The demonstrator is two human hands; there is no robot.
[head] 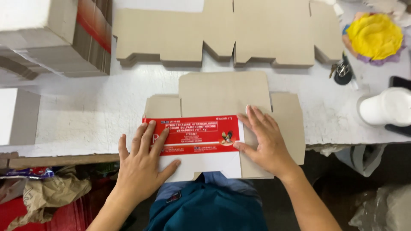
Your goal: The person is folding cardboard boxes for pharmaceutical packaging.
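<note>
Nearest the camera, the left hand [143,160] lies flat with fingers spread on the left part of a flattened carton blank [222,128], its fingertips reaching onto the red printed panel [192,134]. The right hand [261,139] also rests open, fingers spread and pressing down on the right side of the same blank, thumb touching the edge of the red panel. Neither hand pinches anything; both simply press the cardboard flat. The blank lies at the near edge of the white counter [85,115], its lower white flap hanging just past that edge over the person's blue clothing.

Below the counter on the left sits crumpled brown paper [47,194] among red material.

Beyond the blank, a stack of unfolded grey-brown carton blanks [222,32] lies spread across the far side of the counter. At the far left stand bundles of flat cartons [55,36], grey with a red edge showing. To the right, a white cylindrical container [385,107] stands near the counter edge; its contents cannot be seen. Further back on the right sit a small dark object with metal rings [342,70] and a yellow cloth bundle [374,36].
</note>
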